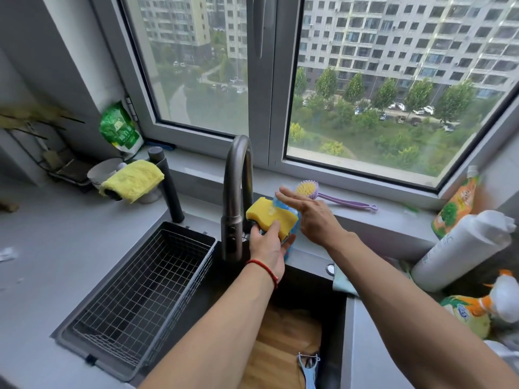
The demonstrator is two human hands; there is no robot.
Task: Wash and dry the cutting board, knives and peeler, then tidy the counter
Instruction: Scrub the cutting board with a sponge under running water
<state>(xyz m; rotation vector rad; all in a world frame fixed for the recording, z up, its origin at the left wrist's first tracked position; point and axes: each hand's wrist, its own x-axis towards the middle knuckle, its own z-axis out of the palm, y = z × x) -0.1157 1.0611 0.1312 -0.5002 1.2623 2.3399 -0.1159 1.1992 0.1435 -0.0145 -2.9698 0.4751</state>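
My left hand grips a yellow and blue sponge beside the faucet, with a blob of clear soap on its yellow face. My right hand hovers just right of the sponge, fingers straight and spread, touching its blue edge. Below my arms, a wooden cutting board lies in the dark sink. A light blue peeler rests on the board at the bottom edge. No knives are visible.
A grey faucet arches just left of the sponge. A wire drying basket fills the sink's left part. A purple dish brush lies on the sill. Detergent bottles crowd the right counter; a yellow cloth drapes at left.
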